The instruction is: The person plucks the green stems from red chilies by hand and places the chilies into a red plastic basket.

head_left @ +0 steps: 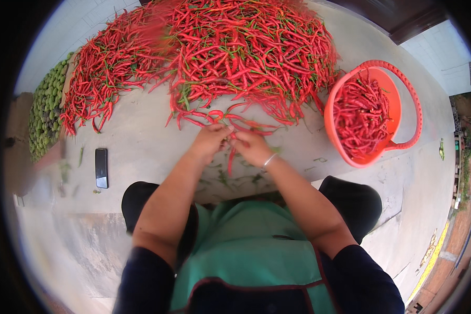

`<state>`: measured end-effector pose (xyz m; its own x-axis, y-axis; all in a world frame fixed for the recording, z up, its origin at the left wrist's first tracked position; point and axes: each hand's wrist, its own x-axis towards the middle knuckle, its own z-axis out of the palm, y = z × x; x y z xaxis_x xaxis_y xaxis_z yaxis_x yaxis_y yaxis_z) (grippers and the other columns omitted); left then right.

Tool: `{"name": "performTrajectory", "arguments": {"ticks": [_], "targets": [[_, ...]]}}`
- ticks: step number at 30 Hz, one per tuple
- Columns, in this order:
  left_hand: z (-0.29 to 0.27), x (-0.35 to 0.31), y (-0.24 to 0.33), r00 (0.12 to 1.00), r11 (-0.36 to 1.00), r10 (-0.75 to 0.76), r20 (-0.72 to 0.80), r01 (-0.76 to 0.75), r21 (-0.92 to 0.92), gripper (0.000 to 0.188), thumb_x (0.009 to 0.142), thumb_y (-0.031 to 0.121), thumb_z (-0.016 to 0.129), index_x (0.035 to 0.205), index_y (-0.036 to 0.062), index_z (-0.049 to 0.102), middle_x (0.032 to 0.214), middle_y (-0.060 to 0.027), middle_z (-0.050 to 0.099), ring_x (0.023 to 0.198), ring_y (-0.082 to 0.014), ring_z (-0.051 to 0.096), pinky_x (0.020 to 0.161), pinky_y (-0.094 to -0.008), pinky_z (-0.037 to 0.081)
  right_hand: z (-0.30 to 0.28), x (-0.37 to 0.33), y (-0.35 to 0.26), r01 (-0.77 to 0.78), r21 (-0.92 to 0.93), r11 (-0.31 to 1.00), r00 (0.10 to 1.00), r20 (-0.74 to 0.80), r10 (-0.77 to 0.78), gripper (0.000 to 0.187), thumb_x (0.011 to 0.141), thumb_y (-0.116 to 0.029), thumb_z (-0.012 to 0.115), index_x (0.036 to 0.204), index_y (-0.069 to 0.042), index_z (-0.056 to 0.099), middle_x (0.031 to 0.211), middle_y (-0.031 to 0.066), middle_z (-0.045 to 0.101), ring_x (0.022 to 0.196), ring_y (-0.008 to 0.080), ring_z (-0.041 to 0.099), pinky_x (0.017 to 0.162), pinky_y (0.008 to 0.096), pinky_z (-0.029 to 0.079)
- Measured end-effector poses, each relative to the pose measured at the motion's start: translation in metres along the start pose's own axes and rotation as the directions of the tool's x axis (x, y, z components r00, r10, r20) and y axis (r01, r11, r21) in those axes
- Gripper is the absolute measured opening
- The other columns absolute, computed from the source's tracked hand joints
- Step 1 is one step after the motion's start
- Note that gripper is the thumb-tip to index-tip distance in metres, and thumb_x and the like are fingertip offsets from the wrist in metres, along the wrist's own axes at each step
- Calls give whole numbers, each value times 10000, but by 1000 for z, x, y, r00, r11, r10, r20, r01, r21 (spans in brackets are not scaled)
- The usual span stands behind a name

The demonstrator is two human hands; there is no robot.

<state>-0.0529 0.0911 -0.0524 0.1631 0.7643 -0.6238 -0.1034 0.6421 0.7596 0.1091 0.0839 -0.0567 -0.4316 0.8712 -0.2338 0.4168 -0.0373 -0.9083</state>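
My left hand (212, 141) and my right hand (253, 148) meet in front of me, both closed with fingertips together. Between them they grip a red chili pepper (231, 161), its lower part hanging down below the fingers. Just beyond my fingertips lie more loose red chilies (252, 124), some with green stems; whether any of these are also held I cannot tell. A large heap of red chilies (251, 52) spreads over the floor ahead. To the right stands an orange-red plastic basket (399, 112) with a raised handle, holding red chilies (358, 118).
A black phone (101, 168) lies on the pale floor (136, 128) to the left. Green round produce (48, 104) is piled at the far left. Scattered green stem bits (227, 178) lie below my hands, between my knees. A dark doorway (397, 18) is at the far right.
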Motion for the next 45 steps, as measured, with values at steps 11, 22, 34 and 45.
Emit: {"name": "performTrajectory", "arguments": {"ticks": [11,22,34,45], "targets": [[10,4,-26,972,209,154,180,-210,955,182,759,179,610,891,53,604,804,-142,590,811,-318,580,711,-402,462,-51,3,83,-152,-369,917,961,-272,50,147,784,-173,585,884,-66,598,898,179,593,836,340,580,739,420,458],[12,11,-13,835,445,550,4,-296,845,287,759,116,617,1042,80,587,999,-132,588,932,-302,561,789,-386,461,-42,53,70,-49,-636,770,988,-143,-56,205,685,-160,677,881,-120,633,862,106,581,854,284,581,740,387,474],[33,-19,4,790,314,578,207,-449,836,151,849,199,548,865,53,583,803,-115,586,753,-271,576,663,-370,460,-48,-18,-6,226,-598,769,937,-82,-340,165,737,-218,653,847,-103,612,770,100,586,741,288,580,631,386,464],[-10,-14,4,907,900,412,-91,-389,198,146,905,136,493,867,16,569,746,0,558,687,-95,511,664,-237,417,-11,6,55,-136,-355,925,964,-264,40,225,703,-111,650,900,-26,584,832,138,634,812,289,612,713,369,492]]}}
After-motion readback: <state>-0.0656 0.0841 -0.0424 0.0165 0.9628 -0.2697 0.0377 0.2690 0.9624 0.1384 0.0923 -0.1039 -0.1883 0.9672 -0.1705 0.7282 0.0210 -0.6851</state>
